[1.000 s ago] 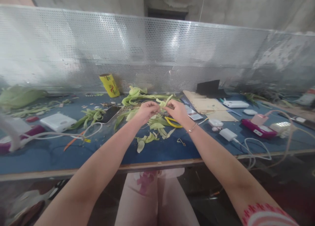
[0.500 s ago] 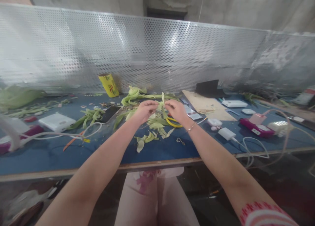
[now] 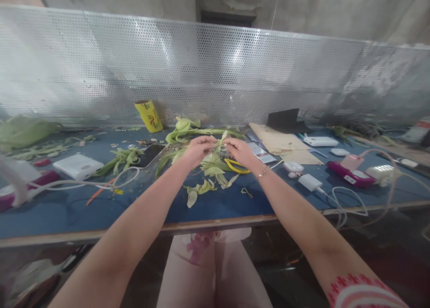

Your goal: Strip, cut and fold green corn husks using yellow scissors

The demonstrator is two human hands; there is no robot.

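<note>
My left hand (image 3: 199,150) is closed, its fingertips pinching a pale green leaf strip (image 3: 221,140) that looks like corn husk. From the other side my right hand (image 3: 240,149) pinches the same strip, thumb and fingers together. The strip's tip points up between the two hands, just above the table. Below it lie loose green husk pieces (image 3: 215,170). A yellow loop (image 3: 237,166), like a scissors handle, shows under my right hand; the rest of it is hidden. Longer green leaves (image 3: 181,131) lie just behind my hands.
On the blue table (image 3: 228,209) a yellow can (image 3: 149,116) leans near the perforated metal screen (image 3: 218,66). A phone (image 3: 151,156) and a white box (image 3: 78,166) lie left. Brown cardboard (image 3: 278,140), a white charger (image 3: 309,181) with cable and a purple power strip (image 3: 351,174) are right.
The strip's upper end has tilted to the right and dropped slightly. My right hand has shifted a little; my left hand is almost still.
</note>
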